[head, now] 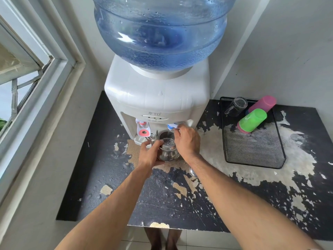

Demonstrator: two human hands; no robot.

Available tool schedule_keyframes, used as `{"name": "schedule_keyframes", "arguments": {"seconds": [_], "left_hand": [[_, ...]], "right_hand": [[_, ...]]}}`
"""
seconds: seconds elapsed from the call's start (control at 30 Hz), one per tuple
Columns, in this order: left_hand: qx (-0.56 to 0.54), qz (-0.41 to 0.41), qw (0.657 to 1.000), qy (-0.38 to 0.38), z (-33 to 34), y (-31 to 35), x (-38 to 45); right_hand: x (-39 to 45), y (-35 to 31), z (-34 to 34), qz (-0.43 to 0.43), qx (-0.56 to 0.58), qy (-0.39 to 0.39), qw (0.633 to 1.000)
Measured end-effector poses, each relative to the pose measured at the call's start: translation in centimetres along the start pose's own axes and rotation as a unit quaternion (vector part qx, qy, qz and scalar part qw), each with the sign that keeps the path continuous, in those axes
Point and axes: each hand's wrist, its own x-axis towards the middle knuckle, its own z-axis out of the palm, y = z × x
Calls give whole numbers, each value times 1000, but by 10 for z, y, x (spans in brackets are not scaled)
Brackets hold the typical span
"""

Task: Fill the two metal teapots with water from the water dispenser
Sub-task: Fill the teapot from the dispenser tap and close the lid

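From the head camera, a metal teapot (166,147) with its lid open stands at the foot of the white water dispenser (156,98), directly under the blue tap (171,126). The left hand (150,154) curls around the teapot's left side, thumb on its rim. The right hand (187,140) sits just right of the pot, fingers curled on the blue tap's lever. The worn black table (108,177) also carries a mesh tray (255,150) with cups to the right.
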Motion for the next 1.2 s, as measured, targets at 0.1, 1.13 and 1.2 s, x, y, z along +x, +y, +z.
{"name": "schedule_keyframes", "arguments": {"seconds": [0.1,1.13,1.2], "left_hand": [[-2,1,1000,-1,0,0,1],[9,11,1000,1,-5,2,3],[8,13,1000,4,-5,2,4]], "right_hand": [[0,1,0,0,2,-16,1000],[0,-7,6,-6,-4,38,999],[0,-8,7,-3,-1,35,999]]}}
